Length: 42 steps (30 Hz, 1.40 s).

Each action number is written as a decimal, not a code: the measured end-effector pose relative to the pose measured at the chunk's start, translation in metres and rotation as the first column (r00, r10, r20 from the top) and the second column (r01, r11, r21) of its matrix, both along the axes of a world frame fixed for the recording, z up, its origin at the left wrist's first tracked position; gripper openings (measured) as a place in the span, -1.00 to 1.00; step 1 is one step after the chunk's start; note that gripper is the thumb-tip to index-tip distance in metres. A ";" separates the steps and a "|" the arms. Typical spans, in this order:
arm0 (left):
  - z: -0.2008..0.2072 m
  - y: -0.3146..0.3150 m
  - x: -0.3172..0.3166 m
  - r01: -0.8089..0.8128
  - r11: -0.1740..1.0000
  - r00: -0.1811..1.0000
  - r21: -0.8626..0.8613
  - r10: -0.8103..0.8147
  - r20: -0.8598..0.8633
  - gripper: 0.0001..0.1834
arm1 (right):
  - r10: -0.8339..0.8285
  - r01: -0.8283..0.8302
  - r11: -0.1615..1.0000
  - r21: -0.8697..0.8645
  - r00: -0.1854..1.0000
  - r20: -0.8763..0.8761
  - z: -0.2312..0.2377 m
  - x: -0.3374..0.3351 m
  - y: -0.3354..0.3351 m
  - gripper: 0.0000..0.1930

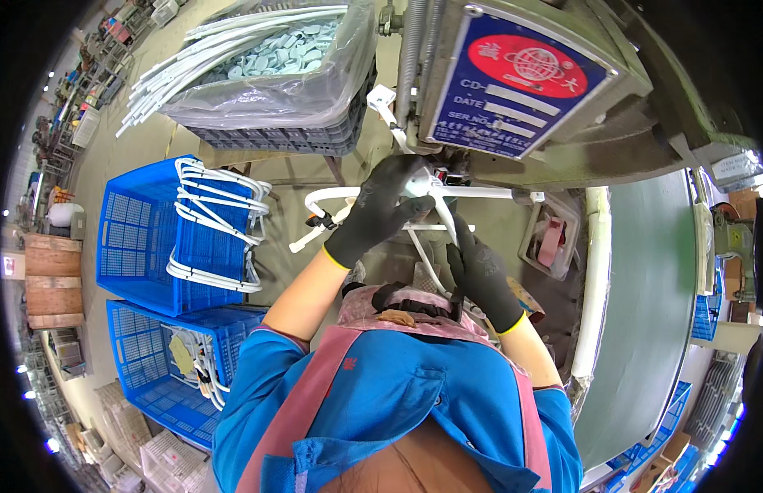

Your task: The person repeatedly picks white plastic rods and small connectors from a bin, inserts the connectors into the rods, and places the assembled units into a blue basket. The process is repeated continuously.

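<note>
Both my hands wear black gloves with yellow cuffs. My left hand [387,205] is closed on a small pale disc [417,182], just under the machine head; its thumb points toward the white tube. My right hand [483,278] lies lower and to the right, fingers wrapped along a bent white metal tube [443,215] that runs up to the disc. Where the disc and tube meet, the glove partly covers them. Behind them, a white crossbar [488,192] extends rightward, and a curved white tube [322,195] shows left of my left wrist.
A grey machine [554,168] with a blue plate overhangs my hands. At the back left, a plastic-lined crate [274,140] holds pale pieces and white tubes. Two blue baskets [135,238] with bent white tubes stand left. A green conveyor belt [644,312] and a clear bin [525,246] lie right.
</note>
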<state>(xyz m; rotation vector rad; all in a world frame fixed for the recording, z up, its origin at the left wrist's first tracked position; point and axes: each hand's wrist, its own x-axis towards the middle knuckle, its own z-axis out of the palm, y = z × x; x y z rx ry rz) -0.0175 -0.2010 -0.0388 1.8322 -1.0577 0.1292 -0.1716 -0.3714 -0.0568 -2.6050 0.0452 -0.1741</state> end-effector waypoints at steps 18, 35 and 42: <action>-0.004 -0.002 0.019 -0.211 0.916 0.921 0.340 0.070 0.384 -0.23 | -0.107 0.110 0.988 -0.105 0.994 0.033 0.013 -0.004 -0.012 -0.56; -0.007 0.027 0.048 0.066 0.924 0.998 0.377 -0.058 -0.033 -0.21 | -0.491 0.523 0.826 -0.210 0.850 0.189 -0.001 -0.017 -0.010 -0.77; -0.011 0.026 0.051 0.085 0.943 0.996 0.323 -0.084 -0.017 -0.26 | -0.489 0.515 0.811 -0.277 0.857 0.163 -0.002 -0.014 -0.015 -0.80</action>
